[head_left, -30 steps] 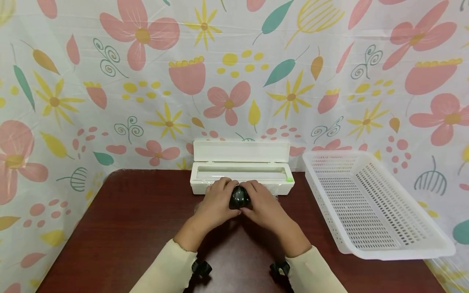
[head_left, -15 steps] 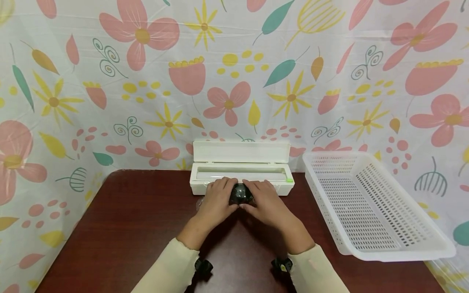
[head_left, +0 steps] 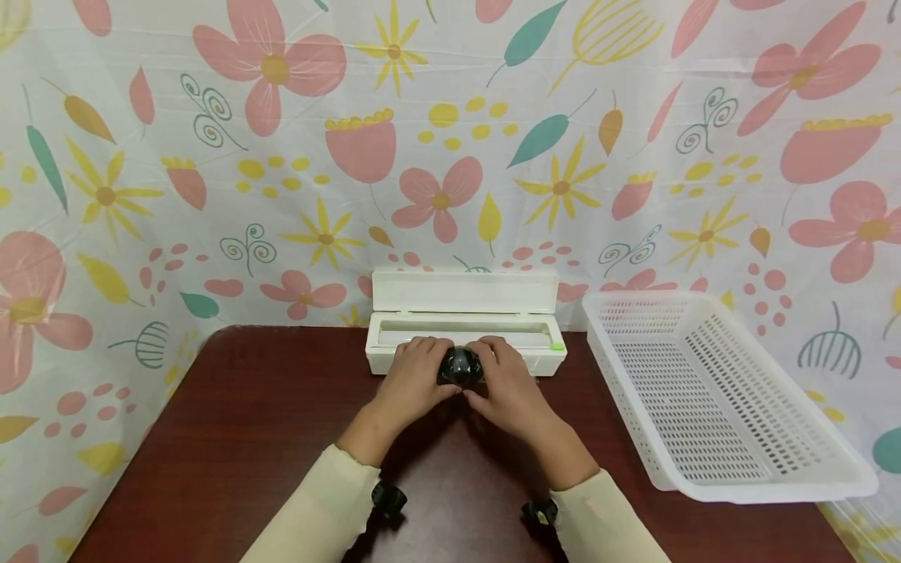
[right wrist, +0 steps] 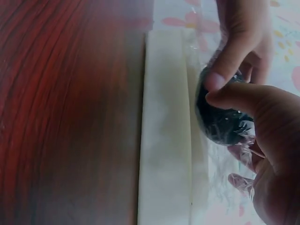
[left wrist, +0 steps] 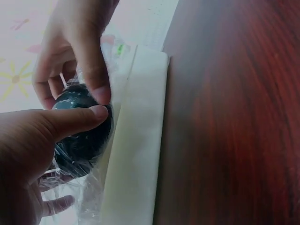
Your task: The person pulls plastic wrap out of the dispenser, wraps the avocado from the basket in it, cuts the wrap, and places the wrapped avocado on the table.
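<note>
Mid-wrap by my read: both hands, left hand (head_left: pixel 411 381) and right hand (head_left: pixel 508 385), fingers curled round the dark ball (head_left: pixel 459 366) held over the open white dispenser box (head_left: pixel 464 320), clear film (left wrist: pixel 79 197) already clinging, film apparently not cut yet.

A: State the surface colours.
B: Table (head_left: pixel 232 438): dark red-brown, wood grain. Dispenser box (head_left: pixel 464 309): white, with one small green tab (head_left: pixel 557 346). Basket (head_left: pixel 711 391): white, perforated in rows.
A: Backdrop?
B: Curtain (head_left: pixel 211 156): white ground, pink flowers, yellow daisies, teal leaves, swirl outlines.
A: Held item?
B: Ball (head_left: pixel 459 366): glossy black-green. Sleeves (head_left: pixel 317 516): cream.
</note>
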Demonstrator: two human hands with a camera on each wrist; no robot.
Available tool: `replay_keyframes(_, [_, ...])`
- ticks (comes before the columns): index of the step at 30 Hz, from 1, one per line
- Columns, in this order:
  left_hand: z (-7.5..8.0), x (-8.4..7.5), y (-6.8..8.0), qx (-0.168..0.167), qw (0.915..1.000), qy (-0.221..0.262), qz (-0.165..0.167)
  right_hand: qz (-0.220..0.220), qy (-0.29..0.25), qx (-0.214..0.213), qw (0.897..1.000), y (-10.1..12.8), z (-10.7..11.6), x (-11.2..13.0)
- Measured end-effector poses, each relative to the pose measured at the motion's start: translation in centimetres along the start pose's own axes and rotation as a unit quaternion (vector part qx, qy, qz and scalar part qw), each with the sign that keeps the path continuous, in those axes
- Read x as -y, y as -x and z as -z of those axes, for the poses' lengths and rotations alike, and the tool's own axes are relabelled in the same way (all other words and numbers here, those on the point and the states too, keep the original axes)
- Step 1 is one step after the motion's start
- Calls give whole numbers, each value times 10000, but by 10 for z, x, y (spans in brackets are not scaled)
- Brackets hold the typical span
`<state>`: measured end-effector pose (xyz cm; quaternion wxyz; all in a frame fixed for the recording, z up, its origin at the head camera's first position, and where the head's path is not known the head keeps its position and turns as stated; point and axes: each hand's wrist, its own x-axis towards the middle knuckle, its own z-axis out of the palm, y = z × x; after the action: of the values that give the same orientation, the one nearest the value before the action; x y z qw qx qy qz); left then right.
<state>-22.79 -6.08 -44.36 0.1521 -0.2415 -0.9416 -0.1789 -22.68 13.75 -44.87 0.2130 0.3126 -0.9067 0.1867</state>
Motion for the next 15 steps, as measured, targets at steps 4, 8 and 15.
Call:
replay_keyframes(4, [3,0,-3,105,9998,169,63,121,133,-75,9998,-1,-2,-3])
replay_keyframes(8, [5,1,-5,282,9989,311,196,291,186,-178,9992,-5,0,-7])
replay_keyframes(15, [7,1,-4,119,9988,421,215,287,198,59,9994,-10,9,-8])
